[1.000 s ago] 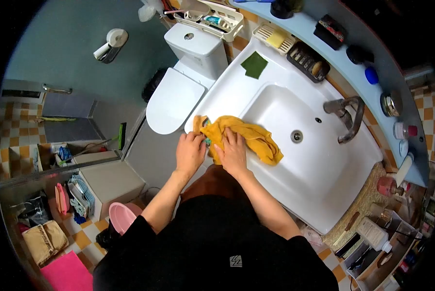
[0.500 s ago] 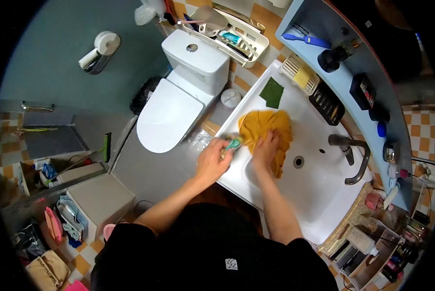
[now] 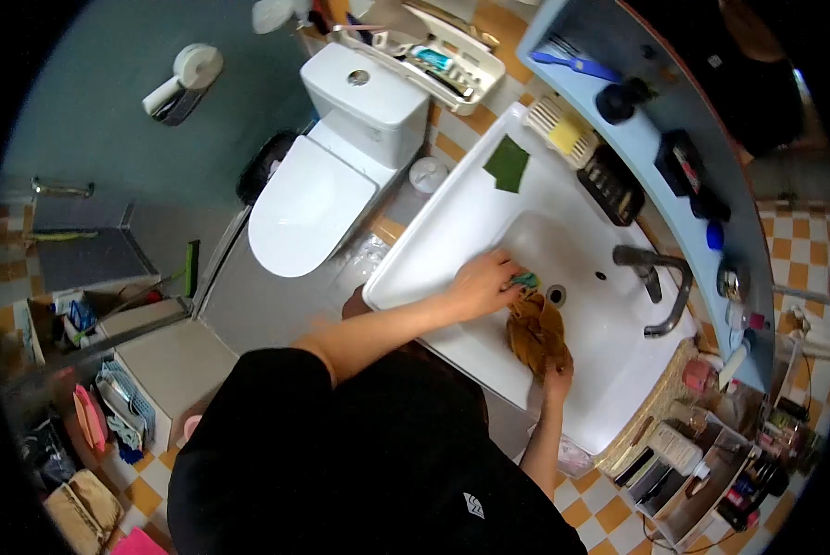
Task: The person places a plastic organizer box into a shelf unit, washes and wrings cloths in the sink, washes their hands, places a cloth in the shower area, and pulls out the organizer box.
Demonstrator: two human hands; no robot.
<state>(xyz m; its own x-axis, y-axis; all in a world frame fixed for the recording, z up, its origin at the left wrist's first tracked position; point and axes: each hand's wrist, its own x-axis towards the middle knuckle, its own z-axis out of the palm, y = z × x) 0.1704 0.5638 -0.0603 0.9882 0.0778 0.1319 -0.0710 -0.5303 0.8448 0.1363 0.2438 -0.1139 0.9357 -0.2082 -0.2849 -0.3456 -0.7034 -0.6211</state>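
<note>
"Mustard-brown cloth (image 3: 537, 335): where does it lie?"

"Bunched in the sink (image 3: 609, 370), between the left hand (image 3: 484, 285) and the right hand (image 3: 557, 375), which grips its near end."

"What does the left hand hold?"

"It's closed round a small teal object (image 3: 526, 279), just beside the cloth's far end."

"Anything near it?"

"The drain (image 3: 556, 296), just to its right; the tap (image 3: 650, 276) stands farther right."

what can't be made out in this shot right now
All in the head view:
Teal thing: partly covered by the left hand, so its full shape is unclear.
Mustard cloth: its own folds hide its underside.
White bottle: any print is too small.
Pink sheet: cut off by the lower edge.
</note>
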